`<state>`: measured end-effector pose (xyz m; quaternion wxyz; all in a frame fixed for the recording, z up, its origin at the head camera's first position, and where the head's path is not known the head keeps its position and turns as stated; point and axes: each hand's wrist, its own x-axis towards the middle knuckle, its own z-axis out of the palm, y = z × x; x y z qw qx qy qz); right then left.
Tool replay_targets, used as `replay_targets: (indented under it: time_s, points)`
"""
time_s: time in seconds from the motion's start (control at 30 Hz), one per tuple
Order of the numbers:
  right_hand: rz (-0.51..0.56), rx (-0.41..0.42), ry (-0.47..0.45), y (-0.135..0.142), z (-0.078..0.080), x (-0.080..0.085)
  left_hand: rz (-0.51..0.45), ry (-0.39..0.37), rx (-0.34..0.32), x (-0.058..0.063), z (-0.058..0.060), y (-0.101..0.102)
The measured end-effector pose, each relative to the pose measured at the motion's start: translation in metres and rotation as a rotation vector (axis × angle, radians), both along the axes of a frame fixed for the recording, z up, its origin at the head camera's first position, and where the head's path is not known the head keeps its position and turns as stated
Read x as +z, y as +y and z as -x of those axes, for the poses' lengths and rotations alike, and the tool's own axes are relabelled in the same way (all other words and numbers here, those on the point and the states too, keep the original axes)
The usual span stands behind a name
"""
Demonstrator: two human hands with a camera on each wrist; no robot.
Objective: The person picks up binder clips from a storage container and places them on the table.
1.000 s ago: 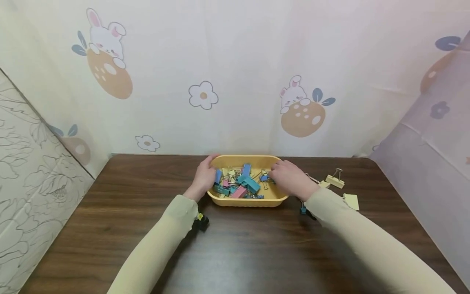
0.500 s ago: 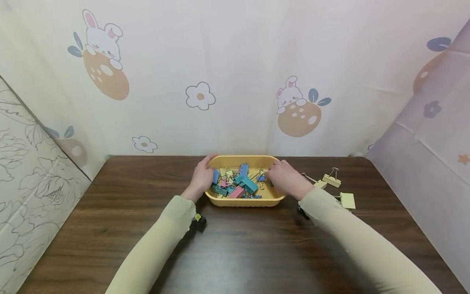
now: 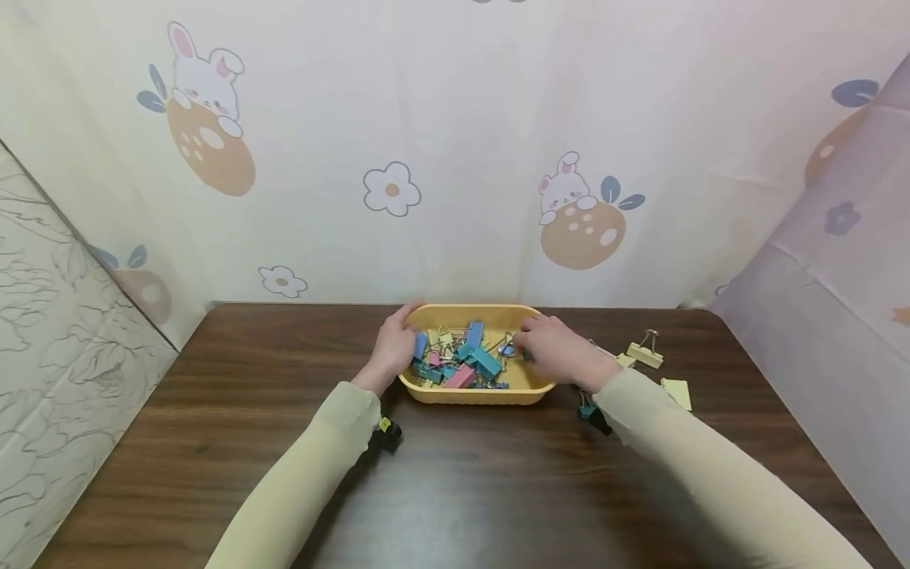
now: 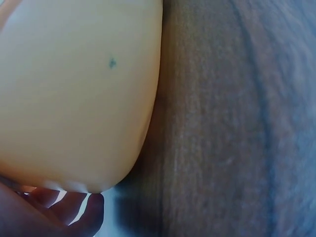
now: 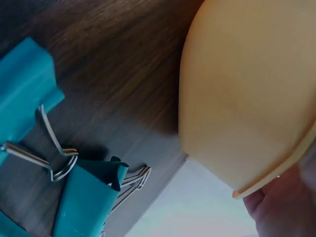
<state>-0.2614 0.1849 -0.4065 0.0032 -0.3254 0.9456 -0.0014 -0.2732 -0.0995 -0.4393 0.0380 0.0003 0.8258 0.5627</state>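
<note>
A yellow plastic tray (image 3: 476, 397) holds a heap of binder clips in several colours. At its left end my left hand (image 3: 393, 348) grips the wall; in the left wrist view its fingers (image 4: 89, 212) show by the tray's far edge. My right hand (image 3: 562, 349) reaches over the right end with curled fingers down inside. Its fingertips are right at a small blue binder clip (image 3: 507, 349), and I cannot tell whether they pinch a clip. A pink binder clip (image 3: 460, 376) and a teal binder clip (image 3: 486, 363) lie mid-heap.
Right of the tray on the wooden table (image 3: 462, 490) lie loose clips: a yellow binder clip (image 3: 644, 354), a pale yellow binder clip (image 3: 677, 393) and a black binder clip (image 3: 599, 420). Large teal binder clips (image 5: 89, 197) show in the right wrist view. A patterned curtain (image 3: 462, 237) hangs behind.
The small blue binder clip by my right fingertips has turned slightly, its handles lying differently. My left hand stays at the tray's end, and the tray keeps its place.
</note>
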Motion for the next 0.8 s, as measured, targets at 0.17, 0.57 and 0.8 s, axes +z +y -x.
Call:
replay_targets:
  time_s: [0.17,0.57,0.8]
  points:
    - [0.147,-0.002,-0.068,0.003,-0.006,0.009,0.000,-0.004,-0.003,0.000,0.000,-0.001]
    - [0.457,-0.038,-0.028,0.045,-0.036,0.022,-0.011,-0.012,0.001,0.000,0.000,-0.002]
    - [0.612,-0.088,0.032,0.077,-0.056,0.006,-0.020,-0.021,0.001,0.001,0.000,-0.002]
